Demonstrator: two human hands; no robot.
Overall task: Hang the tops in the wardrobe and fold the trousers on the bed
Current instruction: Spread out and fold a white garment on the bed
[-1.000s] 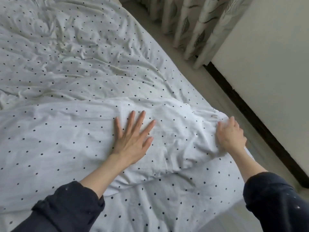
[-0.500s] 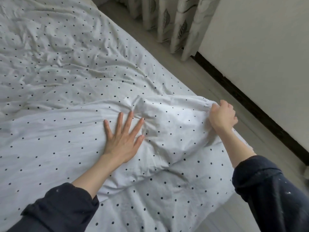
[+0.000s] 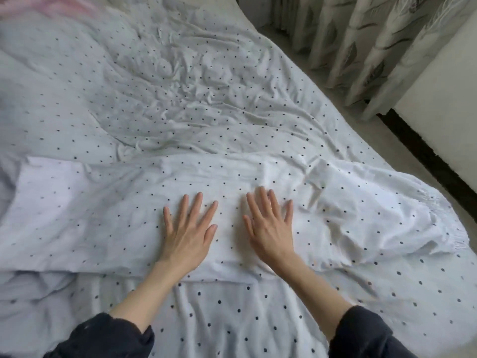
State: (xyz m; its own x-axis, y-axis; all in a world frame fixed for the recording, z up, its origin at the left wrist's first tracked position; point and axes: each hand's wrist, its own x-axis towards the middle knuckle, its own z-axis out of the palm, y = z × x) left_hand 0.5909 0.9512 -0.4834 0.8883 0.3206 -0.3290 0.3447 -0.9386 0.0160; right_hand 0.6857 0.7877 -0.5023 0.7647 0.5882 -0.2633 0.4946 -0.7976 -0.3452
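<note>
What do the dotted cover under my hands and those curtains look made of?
Dotted cover: thin woven cloth, probably cotton, matte; it holds fine sharp creases under the left hand and right hand. Curtains: heavier printed fabric in stiff, rounded pleats; fibre unclear.

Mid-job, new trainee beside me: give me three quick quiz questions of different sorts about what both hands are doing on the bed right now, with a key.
1. True or false: the left hand lies flat, fingers spread, on the folded dotted duvet.
2. Multiple choice: the right hand is A) gripping the duvet's edge, B) flat on the duvet, C) lifted off the bed.
3. Fill in: beyond the bed, at top right, hang patterned ____.

Key: 1 true; 2 B; 3 curtains.
</note>
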